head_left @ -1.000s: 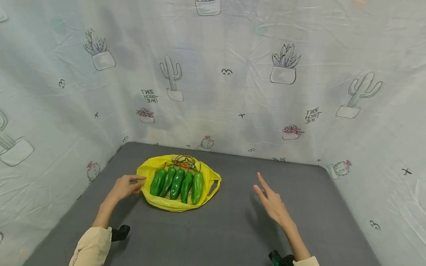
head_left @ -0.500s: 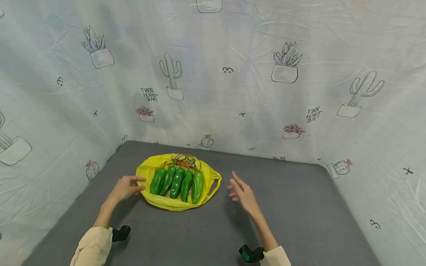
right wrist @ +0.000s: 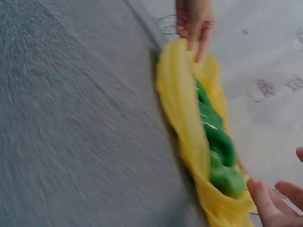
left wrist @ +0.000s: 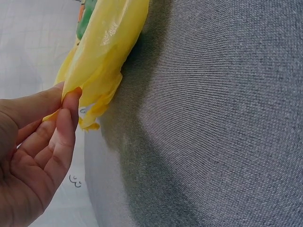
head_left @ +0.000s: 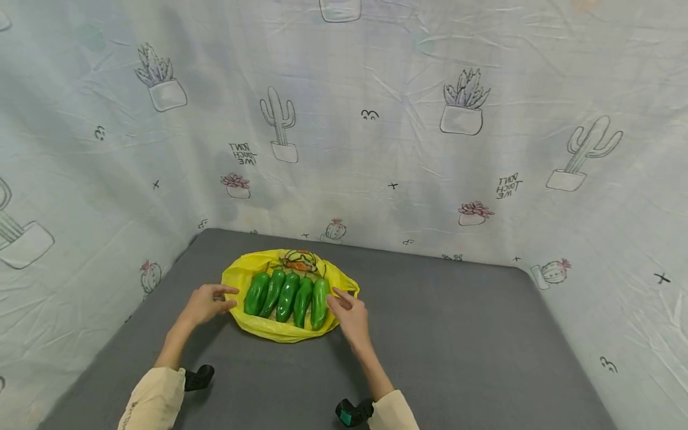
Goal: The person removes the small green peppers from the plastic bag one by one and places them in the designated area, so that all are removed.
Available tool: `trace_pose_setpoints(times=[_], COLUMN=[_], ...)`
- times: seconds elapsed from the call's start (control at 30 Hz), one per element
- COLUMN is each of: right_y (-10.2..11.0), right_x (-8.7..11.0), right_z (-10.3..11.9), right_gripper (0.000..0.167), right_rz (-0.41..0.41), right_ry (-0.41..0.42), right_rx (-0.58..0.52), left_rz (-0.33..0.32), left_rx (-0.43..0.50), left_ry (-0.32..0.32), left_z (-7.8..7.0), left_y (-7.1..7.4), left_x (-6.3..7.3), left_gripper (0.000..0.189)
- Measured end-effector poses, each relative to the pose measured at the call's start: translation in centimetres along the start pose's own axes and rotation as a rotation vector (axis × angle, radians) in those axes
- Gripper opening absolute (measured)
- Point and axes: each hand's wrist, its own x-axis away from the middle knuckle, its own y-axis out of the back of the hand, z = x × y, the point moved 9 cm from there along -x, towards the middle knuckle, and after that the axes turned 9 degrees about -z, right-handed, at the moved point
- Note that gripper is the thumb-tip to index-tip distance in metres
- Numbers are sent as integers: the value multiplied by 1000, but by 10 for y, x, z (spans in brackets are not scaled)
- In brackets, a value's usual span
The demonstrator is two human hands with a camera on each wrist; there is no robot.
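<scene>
A yellow plastic bag lies on the grey table with its mouth spread wide. Several glossy green peppers lie side by side inside it. At the bag's left edge, my left hand pinches the rim between thumb and fingers, and the left wrist view shows the film gathered at the fingertips. My right hand reaches over the bag's right end, thumb and fingers apart, beside the rightmost pepper. In the right wrist view its thumb comes right up to the bag's rim.
The grey table stretches to the right and in front of the bag. Behind and on both sides hangs a pale curtain printed with cacti. A black wrist device sits at the right sleeve, another black device at the left.
My right hand has swept left across the table, from well right of the bag to its right end. The left hand stays at the bag's left rim. Bag and peppers lie as before.
</scene>
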Motion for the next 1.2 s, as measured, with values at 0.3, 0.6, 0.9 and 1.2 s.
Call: trace_pose_setpoints(times=[0.3,0.6,0.9,1.2], right_y=[-18,-33,-47,-41], right_x=[3,0,8,3], right_z=[3,-9,-5,-11], right_gripper=[48,28,60,46], right_rz=[-248,-239,-213,-243], right_ry=[284,280,319,296], right_rx=[346,546,728,801], left_rz=[3,6,-4,0], left_rx=[11,34,29,25], left_ry=[13,3,-3,-14], left_z=[3,2,0,3], left_y=[-1,-2,-1,-1], left_x=[1,0,0,-1], left_gripper=[35,36,36,36])
